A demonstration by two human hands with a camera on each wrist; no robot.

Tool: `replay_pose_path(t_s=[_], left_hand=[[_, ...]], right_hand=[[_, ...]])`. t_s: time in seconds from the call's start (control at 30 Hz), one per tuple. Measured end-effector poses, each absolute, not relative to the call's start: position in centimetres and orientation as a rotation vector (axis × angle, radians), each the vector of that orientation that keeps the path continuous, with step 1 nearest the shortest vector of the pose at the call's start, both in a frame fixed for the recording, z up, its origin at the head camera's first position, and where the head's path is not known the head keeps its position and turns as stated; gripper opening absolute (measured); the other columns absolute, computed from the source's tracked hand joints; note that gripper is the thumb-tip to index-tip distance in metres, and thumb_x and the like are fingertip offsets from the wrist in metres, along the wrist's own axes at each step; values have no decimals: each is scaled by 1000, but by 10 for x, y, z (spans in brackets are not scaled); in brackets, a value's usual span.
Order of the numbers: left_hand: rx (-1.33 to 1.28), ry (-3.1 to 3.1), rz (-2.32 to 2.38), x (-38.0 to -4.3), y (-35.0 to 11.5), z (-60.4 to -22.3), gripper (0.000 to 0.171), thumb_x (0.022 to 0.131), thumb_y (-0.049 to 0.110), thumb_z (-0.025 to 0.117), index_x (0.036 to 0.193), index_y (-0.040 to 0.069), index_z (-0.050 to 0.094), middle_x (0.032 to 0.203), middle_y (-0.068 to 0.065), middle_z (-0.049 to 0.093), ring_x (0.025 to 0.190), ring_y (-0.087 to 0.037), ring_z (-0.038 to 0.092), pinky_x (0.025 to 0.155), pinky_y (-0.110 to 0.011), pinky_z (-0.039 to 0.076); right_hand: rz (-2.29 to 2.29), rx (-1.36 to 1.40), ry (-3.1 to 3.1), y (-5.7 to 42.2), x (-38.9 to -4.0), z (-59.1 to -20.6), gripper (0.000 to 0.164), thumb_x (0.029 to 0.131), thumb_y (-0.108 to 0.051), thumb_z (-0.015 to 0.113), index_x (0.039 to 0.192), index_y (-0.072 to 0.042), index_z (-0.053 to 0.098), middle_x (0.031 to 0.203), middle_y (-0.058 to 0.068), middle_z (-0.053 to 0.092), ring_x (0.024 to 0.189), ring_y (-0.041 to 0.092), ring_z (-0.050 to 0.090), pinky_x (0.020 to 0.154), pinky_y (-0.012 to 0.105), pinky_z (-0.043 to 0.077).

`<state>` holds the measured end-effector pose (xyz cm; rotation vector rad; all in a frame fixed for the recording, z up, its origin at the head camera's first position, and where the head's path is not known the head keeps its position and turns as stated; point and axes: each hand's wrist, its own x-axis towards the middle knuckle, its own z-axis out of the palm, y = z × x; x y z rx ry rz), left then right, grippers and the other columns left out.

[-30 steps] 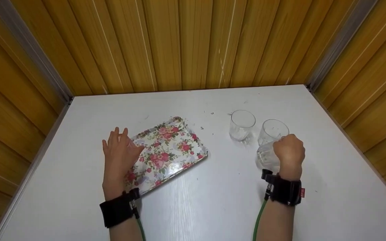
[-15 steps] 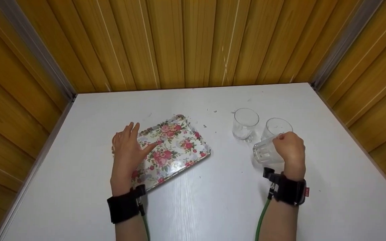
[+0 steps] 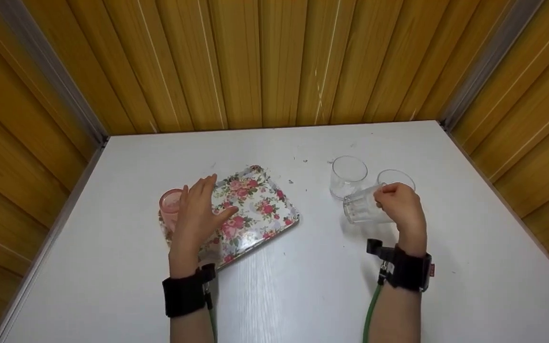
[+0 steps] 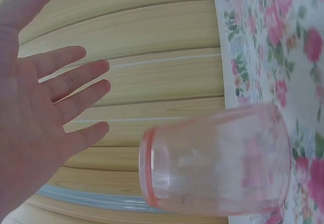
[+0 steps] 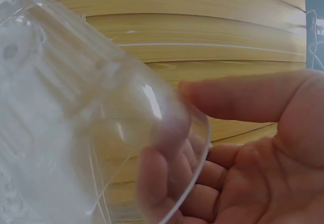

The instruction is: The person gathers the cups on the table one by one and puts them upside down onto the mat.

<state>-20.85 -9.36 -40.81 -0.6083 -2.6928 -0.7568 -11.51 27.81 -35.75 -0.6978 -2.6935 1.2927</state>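
My left hand point(image 3: 198, 216) hovers with spread fingers over a flowered tray point(image 3: 260, 219). Just left of it, a pink glass point(image 3: 168, 214) stands upright on the tray's left end; the left wrist view shows a gap between the fingers and this pink glass point(image 4: 217, 163). At the right, my right hand point(image 3: 404, 209) pinches a clear glass point(image 3: 361, 208) by its rim. That glass is tipped on its side, base toward the left. In the right wrist view, the thumb is outside the glass wall point(image 5: 81, 87) and the fingers reach inside the rim.
Two more clear glasses stand on the white table point(image 3: 303, 286): one glass point(image 3: 346, 183) behind the held one, another glass point(image 3: 396, 178) partly hidden by the right hand. Yellow wood-patterned walls point(image 3: 274, 66) enclose the back and sides. Green cables run along both forearms.
My left hand has let go of the pink glass and shifted right, uncovering it. My right hand has moved the clear glass slightly left and tipped it further over.
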Motion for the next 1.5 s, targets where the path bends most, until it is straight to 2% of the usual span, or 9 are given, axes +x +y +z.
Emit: replay_pose_path(t_s=[0.27, 0.63, 0.97, 1.23, 1.5], left_hand=[[-659, -2719, -707, -209, -83, -405, 86, 72, 49, 70, 139, 7, 36, 136, -15, 44, 128, -30, 37, 110, -53, 15], [-735, -2662, -682, -204, -68, -409, 85, 70, 49, 72, 136, 6, 39, 133, -14, 47, 126, -29, 40, 108, -53, 20], [-792, -2688, -632, -202, -58, -410, 87, 71, 50, 71, 138, 6, 36, 134, -13, 45, 127, -28, 39, 110, -50, 18], [-836, -2679, -589, -202, -52, -406, 87, 71, 52, 70, 138, 8, 36, 135, -11, 45, 127, -26, 38, 109, -52, 18], [-861, -2699, -597, -199, -45, -409, 83, 70, 53, 70, 136, 12, 39, 135, -9, 44, 129, -25, 36, 111, -49, 14]], right_hand=[[1372, -644, -2656, 269, -121, -358, 34, 89, -20, 52, 112, 5, 52, 93, 8, 62, 74, 7, 56, 68, 20, 43], [1469, -494, -2616, 258, -125, -355, 34, 90, -16, 53, 113, 9, 50, 97, 13, 60, 76, 7, 56, 71, 19, 48], [1548, -416, -2588, 245, -129, -357, 32, 89, -14, 53, 112, 8, 51, 93, 10, 62, 74, 5, 58, 72, 21, 49], [1599, -383, -2524, 240, -130, -358, 31, 89, -14, 56, 109, 9, 52, 85, 4, 62, 71, 6, 57, 69, 23, 48], [1656, -333, -2503, 232, -135, -357, 30, 88, -11, 57, 108, 10, 52, 84, 5, 62, 70, 6, 59, 70, 21, 50]])
